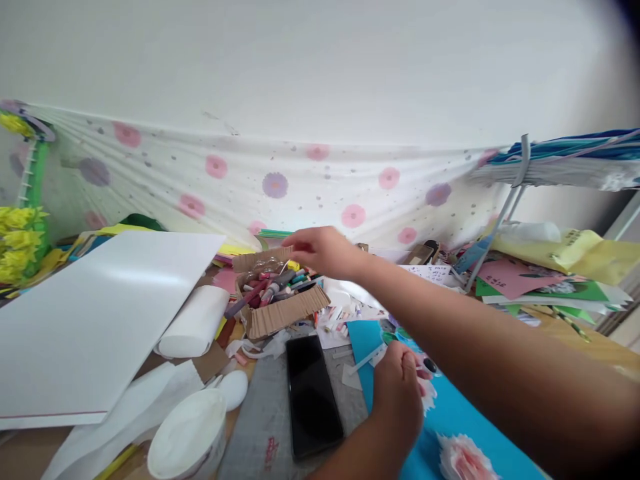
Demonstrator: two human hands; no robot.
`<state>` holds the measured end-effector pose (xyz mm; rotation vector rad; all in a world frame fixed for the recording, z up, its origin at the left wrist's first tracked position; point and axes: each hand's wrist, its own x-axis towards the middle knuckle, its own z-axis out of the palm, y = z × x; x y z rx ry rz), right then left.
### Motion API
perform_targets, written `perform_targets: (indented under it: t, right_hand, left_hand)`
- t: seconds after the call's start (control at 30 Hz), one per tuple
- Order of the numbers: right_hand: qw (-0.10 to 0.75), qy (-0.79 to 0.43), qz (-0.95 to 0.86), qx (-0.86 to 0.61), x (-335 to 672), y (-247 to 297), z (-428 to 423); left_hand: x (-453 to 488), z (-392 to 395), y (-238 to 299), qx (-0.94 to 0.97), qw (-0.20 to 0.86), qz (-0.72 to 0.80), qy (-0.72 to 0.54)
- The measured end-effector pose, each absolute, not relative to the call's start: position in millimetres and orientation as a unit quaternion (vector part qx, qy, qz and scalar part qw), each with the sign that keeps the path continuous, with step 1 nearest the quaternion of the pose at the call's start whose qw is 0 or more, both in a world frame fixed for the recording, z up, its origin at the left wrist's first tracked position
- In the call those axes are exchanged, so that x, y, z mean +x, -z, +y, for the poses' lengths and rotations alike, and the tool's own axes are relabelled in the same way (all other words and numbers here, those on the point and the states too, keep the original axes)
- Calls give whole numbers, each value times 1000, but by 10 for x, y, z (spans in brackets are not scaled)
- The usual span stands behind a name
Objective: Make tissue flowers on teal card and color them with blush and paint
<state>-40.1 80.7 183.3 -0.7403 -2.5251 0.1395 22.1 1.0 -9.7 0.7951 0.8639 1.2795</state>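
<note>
My right hand (323, 252) reaches across the table and hovers over an open cardboard box (285, 313) full of markers and pens (273, 285). Its fingers are loosely stretched out with nothing in them. My left hand (397, 393) rests, fingers curled together, on a blue paper sheet (450, 427). It presses on a pink-and-white paper flower (428, 393) whose petals peek out beside it. A second paper flower (463, 460) lies on the sheet nearer to me. A white paper strip (365, 361) lies at the fingertips.
A black phone (313, 393) lies on a grey cutting mat (265, 427). A white tub (187, 437), a paper roll (195, 321) and a large white board (95, 313) are at the left. Coloured papers (530, 280) are piled under a wire rack (520, 167) at the right. A flowered cloth (280, 187) hangs behind.
</note>
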Motion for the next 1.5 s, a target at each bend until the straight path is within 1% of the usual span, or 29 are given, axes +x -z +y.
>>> perform_targets:
  t: [0.07, 0.13, 0.2, 0.27, 0.37, 0.47, 0.57, 0.77, 0.93, 1.03, 1.1, 1.17, 1.2, 1.23, 1.3, 1.33, 1.4, 1.5]
  right_hand:
    - [297, -59, -906, -296, 138, -1928, 705]
    - [373, -102, -864, -323, 764, -1911, 596]
    - [373, -90, -835, -395, 1417, -1772, 473]
    - [327, -56, -807, -488, 2035, -1536, 330]
    - [251, -45, -782, -568, 2765, -1088, 108]
    - [156, -47, -790, -591, 3126, -660, -35]
    - [93, -43, -800, -591, 3148, -371, -32]
    - [24, -27, -793, -608, 2890, -192, 221]
    - [31, -46, -792, -608, 2846, -184, 324]
    - [69, -63, -785, -612, 2926, -259, 297]
    - [112, -70, -771, -623, 3009, -337, 245]
    - [173, -97, -750, -631, 3077, -409, 174]
    - [226, -136, -736, -623, 3093, -435, 135]
    - [313, -204, -712, -594, 3091, -452, 95]
    - [463, -336, -650, -501, 3033, -462, 16]
    - [515, -389, -616, -452, 2980, -457, -20]
    - [565, -452, -570, -388, 2849, -435, -82]
    - [586, -491, -540, -352, 2664, -397, -145]
  left_hand:
    - [180, -28, 57, 400, 605, 406, -556]
    - [160, -63, -3, 430, 589, 417, -542]
    - [153, -78, -57, 444, 574, 428, -538]
    - [151, -64, -89, 455, 563, 442, -530]
    - [134, -18, -106, 468, 551, 462, -513]
    - [88, 23, -117, 482, 545, 477, -493]
    - [32, 72, -131, 500, 499, 506, -495]
    - [-28, 136, -166, 497, 459, 537, -503]
    - [-29, 100, -289, 494, 481, 549, -473]
    - [-32, 82, -338, 484, 484, 562, -465]
    - [-30, 60, -327, 471, 488, 567, -467]
    - [-23, 24, -289, 454, 500, 565, -474]
    - [-20, 3, -266, 448, 507, 561, -477]
    - [-18, -19, -244, 444, 514, 555, -479]
    - [-22, -57, -210, 440, 524, 543, -486]
    - [-28, -71, -198, 437, 526, 539, -492]
    - [-39, -89, -181, 419, 531, 538, -504]
    - [-33, -107, -164, 379, 567, 531, -502]
